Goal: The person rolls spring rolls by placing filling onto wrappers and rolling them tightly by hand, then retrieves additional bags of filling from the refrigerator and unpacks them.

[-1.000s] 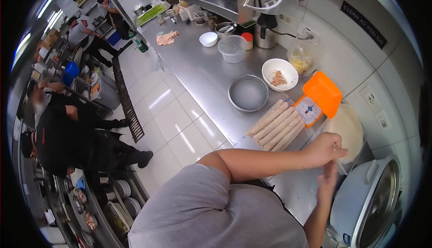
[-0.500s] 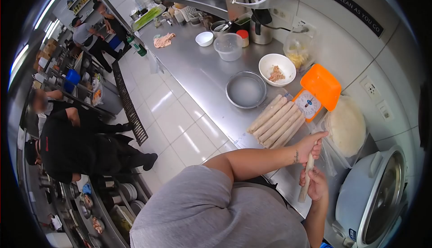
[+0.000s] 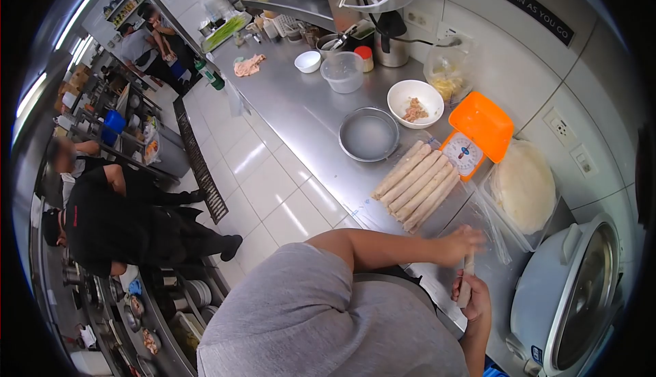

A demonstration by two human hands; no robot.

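My right hand (image 3: 476,296) is wrapped round a pale, uncooked spring roll (image 3: 465,293), which stands tilted in its grip above the counter edge. At the roll's upper end is my left hand (image 3: 459,246), its fingers smeared by motion, so their hold is unclear. Just beyond my hands, several finished rolls (image 3: 418,185) lie side by side on a plastic sheet. A stack of round, thin wrappers (image 3: 525,187) sits in a clear plastic-lined container to the right.
A metal bowl of cloudy liquid (image 3: 369,135), a white bowl with some filling (image 3: 415,103) and an orange kitchen scale (image 3: 481,125) stand past the rolls. A large cooker (image 3: 557,295) is at the right. Co-workers (image 3: 130,220) stand across the aisle.
My left hand has shifted a little back and down along the roll, its fingers now blurred. My right hand keeps hold of the spring roll. The view has tilted slightly.
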